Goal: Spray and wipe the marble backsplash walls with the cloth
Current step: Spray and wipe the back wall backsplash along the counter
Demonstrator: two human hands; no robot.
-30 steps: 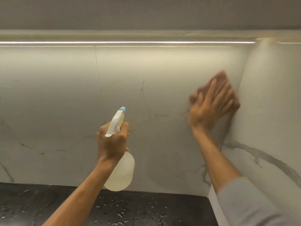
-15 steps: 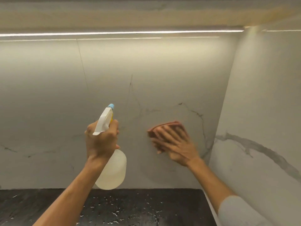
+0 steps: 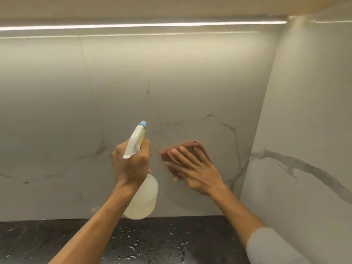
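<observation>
My left hand [image 3: 131,164] grips the neck of a white spray bottle [image 3: 142,199], whose blue-tipped nozzle points up at the back marble backsplash wall [image 3: 171,77]. Just to the right, my right hand [image 3: 192,166] presses a reddish-brown cloth [image 3: 190,146] flat against that wall with straight, spread fingers. Most of the cloth is hidden under the fingers. The right side marble wall [image 3: 308,130], with a grey vein, meets the back wall in a corner to the right of my right hand.
A dark speckled countertop [image 3: 162,242] with wet droplets runs below the walls. An LED light strip [image 3: 142,25] glows under the cabinet along the top of the back wall. A thin vertical seam [image 3: 86,71] divides the back wall at the left.
My right hand swept the cloth from high near the corner down and left across the back wall, then stayed there. The left hand kept holding the bottle.
</observation>
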